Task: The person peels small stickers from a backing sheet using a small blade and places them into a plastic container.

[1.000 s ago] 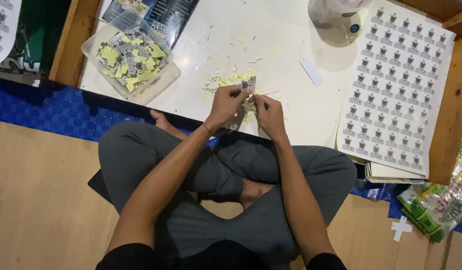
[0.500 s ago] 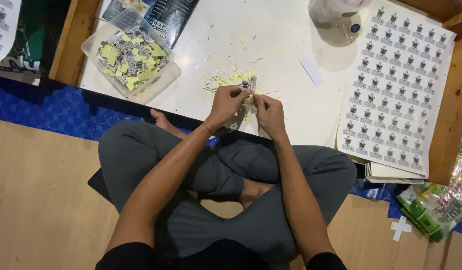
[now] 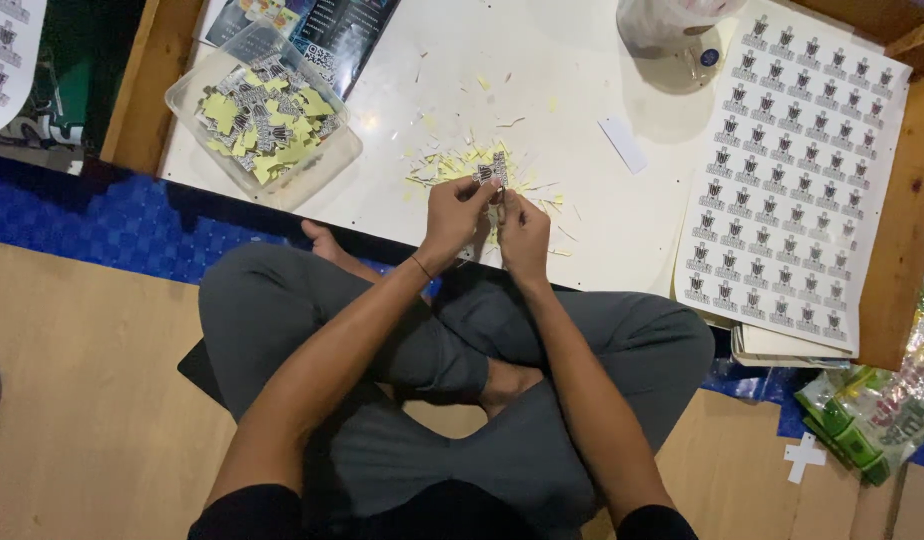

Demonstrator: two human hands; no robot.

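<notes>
I sit cross-legged at a low white table [image 3: 582, 220]. My left hand [image 3: 454, 215] and my right hand [image 3: 524, 232] meet over its front edge, both pinching a small cut-out sticker [image 3: 492, 175] with a dark emblem. Just beyond my fingers lies a heap of pale yellow paper scraps [image 3: 452, 165]. What the fingertips do to the sticker is too small to make out.
A clear plastic tub [image 3: 267, 110] of cut stickers and yellow backing pieces stands at the table's left. A large sheet of printed stickers [image 3: 792, 170] lies at the right, over a stack. A plastic-wrapped jar [image 3: 672, 30] stands at the back. Green packets [image 3: 872, 410] lie on the floor.
</notes>
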